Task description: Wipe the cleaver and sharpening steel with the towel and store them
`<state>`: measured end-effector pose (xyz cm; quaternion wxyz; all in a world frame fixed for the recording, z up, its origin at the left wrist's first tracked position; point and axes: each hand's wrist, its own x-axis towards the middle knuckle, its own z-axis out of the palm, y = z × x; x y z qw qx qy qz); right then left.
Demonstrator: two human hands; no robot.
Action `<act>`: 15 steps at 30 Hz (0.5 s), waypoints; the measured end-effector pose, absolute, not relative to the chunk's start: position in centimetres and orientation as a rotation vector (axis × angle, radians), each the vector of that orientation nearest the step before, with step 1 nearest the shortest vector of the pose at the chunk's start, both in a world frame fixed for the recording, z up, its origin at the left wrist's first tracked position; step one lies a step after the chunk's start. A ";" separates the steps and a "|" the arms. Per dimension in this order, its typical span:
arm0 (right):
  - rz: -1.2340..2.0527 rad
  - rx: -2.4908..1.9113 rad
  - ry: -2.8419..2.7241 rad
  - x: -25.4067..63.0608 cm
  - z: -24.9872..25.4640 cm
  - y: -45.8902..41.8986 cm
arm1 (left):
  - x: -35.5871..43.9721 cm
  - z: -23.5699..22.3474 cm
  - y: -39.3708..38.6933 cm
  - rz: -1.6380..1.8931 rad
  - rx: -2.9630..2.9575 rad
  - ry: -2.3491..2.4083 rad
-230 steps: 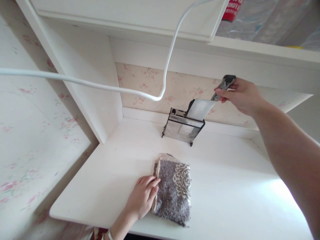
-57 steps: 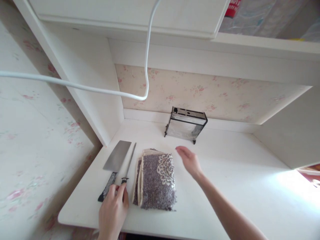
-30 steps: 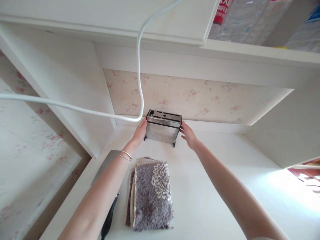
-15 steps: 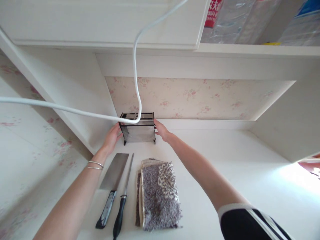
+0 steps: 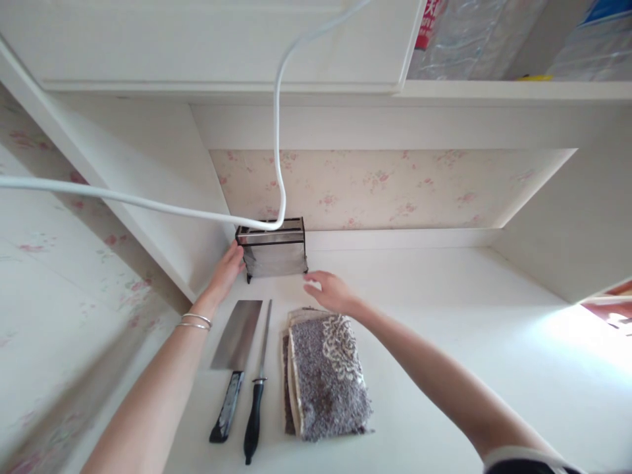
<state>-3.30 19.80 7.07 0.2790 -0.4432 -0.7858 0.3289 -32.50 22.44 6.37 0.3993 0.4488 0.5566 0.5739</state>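
A knife holder (image 5: 274,258) with slots along its black-framed top and clear-looking grey sides stands on the white surface, by the back left corner. My left hand (image 5: 229,268) lies along its left side, fingers stretched and partly hidden behind its edge. Just off its lower right corner is my right hand (image 5: 330,289), with thumb and fingers apart and nothing in them. In front lie a cleaver (image 5: 237,339) with a black, worn handle and a sharpening steel (image 5: 257,395) with a black handle. To their right sits a folded grey-brown towel or mat (image 5: 323,388) with a pale flower pattern.
A white cable (image 5: 277,158) hangs across the view, in front of the holder. Above are a white cupboard door (image 5: 222,46) and an open shelf with clear plastic bottles (image 5: 464,39). Side panels and flower-patterned wallpaper (image 5: 375,187) enclose the surface.
My right hand has come off the knife holder's right side and moved down toward me. My left hand stays at its left side. The view has shifted slightly.
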 end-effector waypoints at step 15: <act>0.469 -1.327 -2.403 -2.4 -1.0 4.7 | -26.5 5.9 17.1 1.604 1.253 1.826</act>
